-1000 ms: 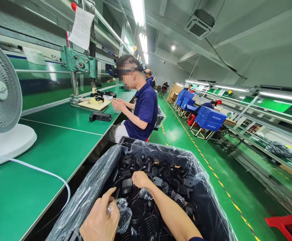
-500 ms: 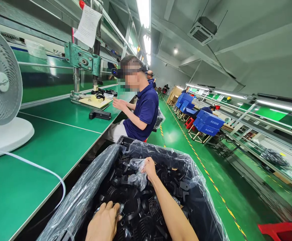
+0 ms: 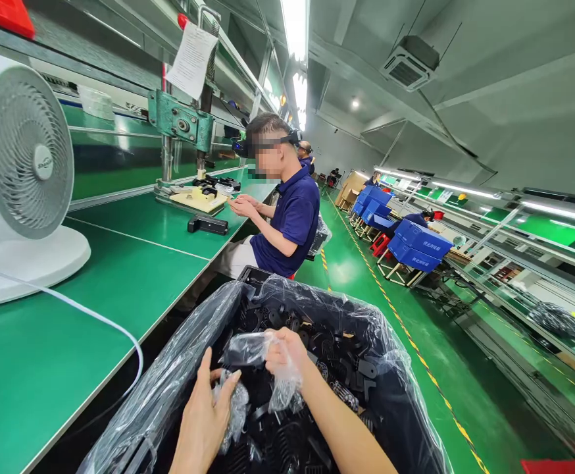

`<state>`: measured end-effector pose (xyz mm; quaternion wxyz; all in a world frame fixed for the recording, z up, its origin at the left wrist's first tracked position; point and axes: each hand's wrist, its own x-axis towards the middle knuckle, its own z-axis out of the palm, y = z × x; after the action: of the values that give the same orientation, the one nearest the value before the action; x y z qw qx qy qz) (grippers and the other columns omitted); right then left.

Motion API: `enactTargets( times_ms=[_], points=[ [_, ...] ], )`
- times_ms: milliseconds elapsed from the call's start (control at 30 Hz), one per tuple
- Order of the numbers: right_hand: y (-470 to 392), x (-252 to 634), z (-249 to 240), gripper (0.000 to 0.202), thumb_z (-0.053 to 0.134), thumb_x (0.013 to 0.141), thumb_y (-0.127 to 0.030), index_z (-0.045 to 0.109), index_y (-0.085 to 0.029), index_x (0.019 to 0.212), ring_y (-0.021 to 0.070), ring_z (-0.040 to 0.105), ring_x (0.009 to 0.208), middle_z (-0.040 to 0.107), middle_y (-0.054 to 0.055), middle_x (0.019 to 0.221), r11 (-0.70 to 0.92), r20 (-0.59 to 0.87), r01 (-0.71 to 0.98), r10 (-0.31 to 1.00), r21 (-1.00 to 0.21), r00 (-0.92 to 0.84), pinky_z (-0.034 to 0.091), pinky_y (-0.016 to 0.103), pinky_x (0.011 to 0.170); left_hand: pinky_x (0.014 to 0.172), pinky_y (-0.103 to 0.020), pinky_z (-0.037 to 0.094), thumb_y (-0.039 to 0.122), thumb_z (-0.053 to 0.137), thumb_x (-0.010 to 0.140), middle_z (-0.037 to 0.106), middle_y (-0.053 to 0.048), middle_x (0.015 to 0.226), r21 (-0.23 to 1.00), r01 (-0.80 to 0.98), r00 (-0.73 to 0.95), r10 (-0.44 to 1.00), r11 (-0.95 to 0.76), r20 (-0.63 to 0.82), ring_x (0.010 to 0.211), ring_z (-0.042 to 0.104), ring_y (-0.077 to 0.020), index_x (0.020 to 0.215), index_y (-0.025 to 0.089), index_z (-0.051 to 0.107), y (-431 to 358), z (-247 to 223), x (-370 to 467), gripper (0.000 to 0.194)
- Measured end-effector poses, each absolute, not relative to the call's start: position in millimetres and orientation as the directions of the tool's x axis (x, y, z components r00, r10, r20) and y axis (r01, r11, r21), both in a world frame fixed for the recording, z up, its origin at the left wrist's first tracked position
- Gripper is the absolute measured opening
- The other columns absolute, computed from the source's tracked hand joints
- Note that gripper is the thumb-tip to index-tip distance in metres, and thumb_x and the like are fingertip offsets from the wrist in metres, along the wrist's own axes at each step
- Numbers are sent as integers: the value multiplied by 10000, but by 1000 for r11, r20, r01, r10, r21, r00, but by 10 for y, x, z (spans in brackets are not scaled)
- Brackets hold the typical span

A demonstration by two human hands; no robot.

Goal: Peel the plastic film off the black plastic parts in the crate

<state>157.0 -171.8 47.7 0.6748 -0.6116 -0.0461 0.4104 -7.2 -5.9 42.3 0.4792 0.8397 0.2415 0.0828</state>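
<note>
Over a crate (image 3: 366,316) lined with clear plastic, my right hand (image 3: 287,359) grips a clear plastic bag (image 3: 248,349) that has a dark part inside. Crumpled film hangs below its fingers. My left hand (image 3: 208,408), lower and to the left, has thumb and fingers curved around another crumpled clear bag (image 3: 235,408); the bag's contents are hard to make out. Many loose black plastic parts (image 3: 287,441) fill the crate under both hands.
Left of the crate runs a green workbench (image 3: 134,263) with a white fan (image 3: 31,151), its cable, a green press (image 3: 183,122) and a black part (image 3: 207,224). A seated person (image 3: 292,217) works beyond the crate. Blue boxes (image 3: 418,243) stand right of the aisle.
My left hand has risen from the parts with a crumpled bag. My right hand has moved slightly down, and the bag in it now stretches left with a dark part showing. The view has shifted left.
</note>
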Motion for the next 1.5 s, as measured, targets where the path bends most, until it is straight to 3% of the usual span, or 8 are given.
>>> enactTargets(
  times_ms=[167, 300, 433, 533, 667, 800, 1033, 1500],
  points=[
    [-1567, 1467, 392, 499, 434, 1024, -601, 452, -194, 735, 68, 227, 441, 273, -96, 573, -358, -539, -416, 672, -836, 507, 279, 213, 451, 712, -335, 516, 581, 399, 948, 730, -24, 755, 837, 327, 865, 496, -439, -78, 667, 688, -247, 1167, 246, 682, 3, 431, -118, 491],
    [-1560, 1548, 285, 458, 527, 1021, -539, 538, -161, 763, 70, 368, 466, 425, -73, 597, -573, -545, -157, 607, -804, 578, 369, 210, 480, 703, -315, 488, 493, 393, 975, 748, -46, 918, 797, 228, 902, 430, -559, 43, 766, 712, -222, 974, 244, 660, -49, 395, -178, 364],
    [-1495, 1678, 308, 322, 567, 1022, -443, 657, -136, 983, 163, 638, 807, 655, 25, 893, -674, -323, 204, 569, -710, 756, 556, 344, 790, 622, -298, 439, 391, 387, 1006, 657, -9, 769, 701, 2, 942, 237, -713, 238, 669, 653, -176, 811, 244, 589, -200, 391, -181, 316],
    [-1253, 1714, 350, 286, 597, 1001, -406, 672, -189, 1173, 228, 642, 1086, 682, 55, 1138, -657, -183, 469, 674, -590, 715, 512, 464, 1013, 623, -308, 422, 332, 409, 1006, 603, -7, 745, 590, -155, 912, 115, -792, 394, 671, 627, -180, 757, 238, 551, -290, 418, -144, 301],
    [-756, 1688, 272, 314, 614, 987, -417, 666, -197, 1205, 244, 647, 1091, 658, 75, 1200, -614, -200, 692, 785, -380, 587, 543, 487, 974, 585, -318, 393, 252, 430, 1000, 554, -9, 720, 443, -275, 847, 3, -853, 532, 625, 582, -185, 737, 234, 518, -328, 453, -114, 277],
    [-487, 1733, 128, 307, 642, 981, -419, 663, -140, 1106, 230, 654, 1041, 661, 88, 1145, -624, -240, 766, 776, -155, 583, 574, 450, 921, 574, -314, 405, 160, 460, 977, 557, -11, 733, 347, -320, 826, -80, -882, 559, 652, 607, -192, 750, 236, 514, -322, 468, -124, 245],
    [-746, 1981, 130, 369, 568, 1026, -423, 582, -174, 1299, 189, 663, 902, 642, 87, 1167, -539, -197, 838, 815, 88, 545, 599, 388, 807, 552, -306, 431, 158, 492, 979, 562, -3, 731, 310, -277, 837, -70, -910, 543, 646, 638, -182, 750, 236, 505, -294, 486, -128, 242],
    [-723, 2035, 72, 355, 658, 980, -292, 566, -163, 1297, 184, 659, 940, 616, 92, 1230, -540, -113, 803, 808, 251, 578, 613, 350, 789, 567, -309, 430, 168, 454, 996, 584, -7, 742, 354, -221, 878, -28, -909, 477, 681, 666, -182, 753, 227, 532, -287, 420, -145, 262]
  ],
)
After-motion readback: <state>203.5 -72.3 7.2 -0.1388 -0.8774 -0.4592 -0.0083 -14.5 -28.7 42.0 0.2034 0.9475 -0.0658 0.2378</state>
